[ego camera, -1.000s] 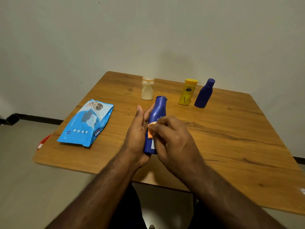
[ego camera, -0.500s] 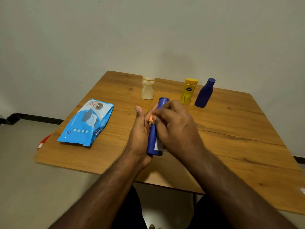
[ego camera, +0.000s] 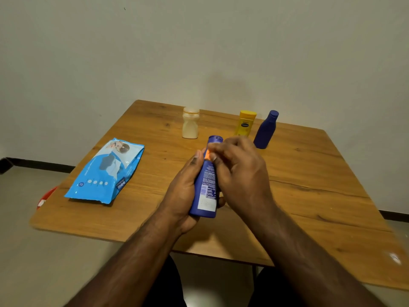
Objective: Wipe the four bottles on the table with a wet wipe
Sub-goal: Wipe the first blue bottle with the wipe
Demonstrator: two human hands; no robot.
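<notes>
Nearest, the left hand (ego camera: 186, 191) grips the blue bottle (ego camera: 207, 180) round its lower body, tilted above the table (ego camera: 309, 196). The right hand (ego camera: 239, 171) pinches something small and orange, possibly the wipe, against its neck. The bottle looks a light, rigid, slick plastic; a mid-body hold seems safest. Beyond stand the cream bottle (ego camera: 190, 126), yellow bottle (ego camera: 245, 124) and dark blue bottle (ego camera: 265, 130).

Wood grain under smooth plastic.
You see a matt wooden table (ego camera: 309, 185), glossy plastic bottles, and a shiny wipes pack (ego camera: 106, 171).
</notes>
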